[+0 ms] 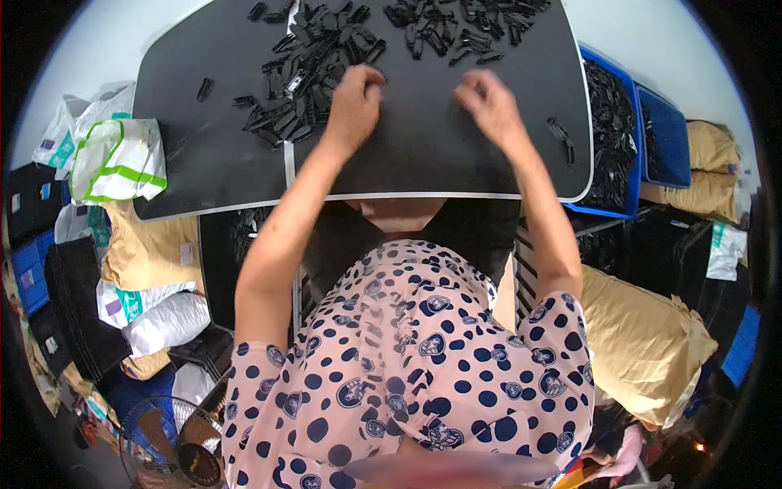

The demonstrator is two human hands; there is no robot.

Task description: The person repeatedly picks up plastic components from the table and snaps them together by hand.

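My left hand (355,107) is at the near right edge of a heap of small, narrow black plastic pieces (314,53). Its fingers are curled together, and whatever they hold is hidden against the dark pieces. To the right, over the bare part of the black table (423,147), my right hand (494,106) is raised with fingers bent in toward the thumb. Motion blurs its fingertips, so nothing between them can be made out. Beyond it, a second group of similar black pieces (481,20) lies at the far side.
One loose piece (205,89) lies at left, a pair of joined or overlapping pieces (562,138) at right. Blue bins (631,200) with black pieces stand beside the table's right edge. A white-green bag (122,163) touches its left edge. Brown sacks (643,342) and a fan (175,444) sit lower.
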